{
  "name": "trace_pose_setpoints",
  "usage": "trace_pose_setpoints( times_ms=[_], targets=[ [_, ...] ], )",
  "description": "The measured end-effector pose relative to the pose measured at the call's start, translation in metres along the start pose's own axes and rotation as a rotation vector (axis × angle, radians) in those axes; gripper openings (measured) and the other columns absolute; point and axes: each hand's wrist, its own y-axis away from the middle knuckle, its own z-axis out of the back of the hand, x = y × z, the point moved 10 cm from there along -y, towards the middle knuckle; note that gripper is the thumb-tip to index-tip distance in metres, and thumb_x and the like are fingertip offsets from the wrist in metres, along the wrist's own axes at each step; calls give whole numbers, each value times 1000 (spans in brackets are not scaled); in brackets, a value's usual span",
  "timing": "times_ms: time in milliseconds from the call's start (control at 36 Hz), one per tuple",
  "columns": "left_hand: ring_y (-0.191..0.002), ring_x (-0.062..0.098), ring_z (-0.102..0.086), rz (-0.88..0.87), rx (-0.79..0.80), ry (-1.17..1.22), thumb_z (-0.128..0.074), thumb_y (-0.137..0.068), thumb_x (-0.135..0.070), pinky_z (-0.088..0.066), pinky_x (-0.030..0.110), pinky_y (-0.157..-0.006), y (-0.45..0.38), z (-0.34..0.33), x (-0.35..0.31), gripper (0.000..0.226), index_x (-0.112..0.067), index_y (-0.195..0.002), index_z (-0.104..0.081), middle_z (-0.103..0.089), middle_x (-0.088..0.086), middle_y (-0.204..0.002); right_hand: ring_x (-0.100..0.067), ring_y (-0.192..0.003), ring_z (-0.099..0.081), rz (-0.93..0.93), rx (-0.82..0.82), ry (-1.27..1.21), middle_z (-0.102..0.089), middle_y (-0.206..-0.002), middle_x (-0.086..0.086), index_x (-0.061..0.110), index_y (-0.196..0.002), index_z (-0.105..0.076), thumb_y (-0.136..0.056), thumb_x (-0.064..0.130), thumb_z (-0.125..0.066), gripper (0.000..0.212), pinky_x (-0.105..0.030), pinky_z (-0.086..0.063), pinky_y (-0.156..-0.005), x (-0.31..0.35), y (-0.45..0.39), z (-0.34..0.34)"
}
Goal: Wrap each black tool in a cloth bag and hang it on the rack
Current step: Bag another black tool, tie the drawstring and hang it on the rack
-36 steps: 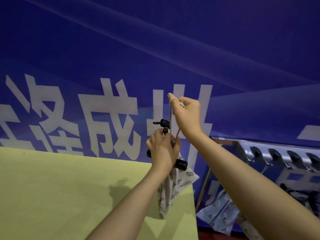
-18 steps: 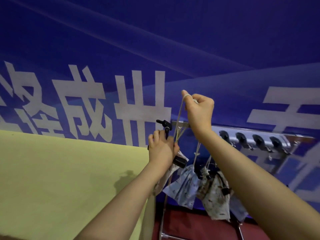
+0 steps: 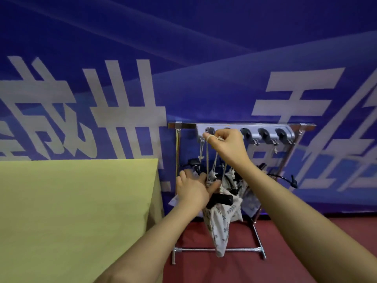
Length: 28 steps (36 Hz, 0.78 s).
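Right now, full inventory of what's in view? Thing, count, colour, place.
Rack: one, silver metal, against the banner, right of the table.
Hooks: a row, dark, on the rack's top bar; exact count unclear.
Held bag: one, white with leaf print, in front of the rack.
Black tool: one, sticking out of the held bag.
Cord: pale, from bag up to right hand.
Hung bags: several, patterned, on the rack.
Table: one, yellow-green, left.
Banner: blue, white characters, behind.
Floor: red.
Left hand: grips tool and bag.
Right hand: holds cord at hooks.
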Motion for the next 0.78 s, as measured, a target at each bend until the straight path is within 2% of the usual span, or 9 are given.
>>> trace_pose_setpoints(
  times_ms=[111, 194, 306, 389, 472, 528, 583, 667, 778],
  targets=[
    [-122, 33, -30, -143, 3, -82, -24, -93, -63, -27, 39, -99, -2, -20, -28, 59, -24, -124, -56, -28, 10, -141, -13, -44, -29, -80, 1, 75, -30, -44, -7, 5, -49, -36, -87, 26, -67, 53, -25, -29, -49, -41, 21, 17],
    [-123, 34, -28, -258, 28, -63, -26, -96, -56, -26, 41, -99, -4, -36, -52, 52, -24, -119, -62, -25, 9, -145, -16, -46, -33, -136, -2, 106, -34, -47, -13, -5, -52, -41, -88, 29, -65, 55, -27, -30, -50, -68, 35, 36],
    [-128, 31, -26, -361, 76, -26, -30, -97, -51, -24, 41, -101, -8, -48, -81, 48, -24, -119, -63, -27, 6, -147, -17, -45, -29, -191, 6, 140, -31, -46, -9, 0, -50, -38, -90, 29, -63, 55, -28, -27, -50, -94, 44, 60],
    [-132, 29, -24, -414, 81, -2, -33, -98, -49, -20, 42, -104, -18, -55, -109, 47, -20, -117, -65, -35, 5, -143, -20, -47, -35, -240, 4, 129, -39, -49, -21, -7, -53, -45, -90, 31, -62, 56, -31, -31, -51, -120, 43, 83],
    [-137, 28, -20, -457, 109, 2, -35, -97, -47, -15, 45, -109, -30, -68, -139, 46, -18, -116, -65, -41, 3, -142, -20, -46, -34, -267, 4, 139, -37, -49, -18, -12, -56, -47, -90, 32, -62, 57, -32, -31, -51, -146, 38, 102],
    [-136, 29, -21, -475, 163, -11, -36, -97, -46, -15, 46, -110, -38, -84, -159, 44, -17, -116, -64, -44, 4, -139, -22, -46, -40, -287, 4, 127, -42, -49, -24, -11, -57, -50, -89, 32, -62, 55, -34, -36, -50, -166, 35, 116],
    [-134, 30, -24, -482, 201, -17, -38, -97, -45, -17, 47, -108, -46, -99, -180, 43, -17, -114, -64, -47, 4, -136, -20, -45, -45, -301, 12, 137, -48, -48, -23, -3, -50, -51, -89, 29, -63, 52, -28, -38, -49, -185, 32, 133],
    [-131, 30, -28, -461, 233, -40, -40, -96, -43, -18, 46, -106, -57, -117, -215, 40, -16, -115, -63, -52, 4, -131, -8, -36, -31, -319, 46, 139, -35, -40, -5, 9, -44, -37, -90, 24, -63, 54, -13, -28, -42, -216, 27, 158],
    [-129, 29, -29, -405, 319, -53, -33, -97, -47, -18, 45, -106, -70, -131, -261, 48, -13, -114, -63, -55, 6, -127, -11, -40, -28, -356, 139, 120, -33, -46, -9, 4, -49, -39, -90, 27, -62, 53, -19, -28, -47, -260, 20, 182]
  ],
)
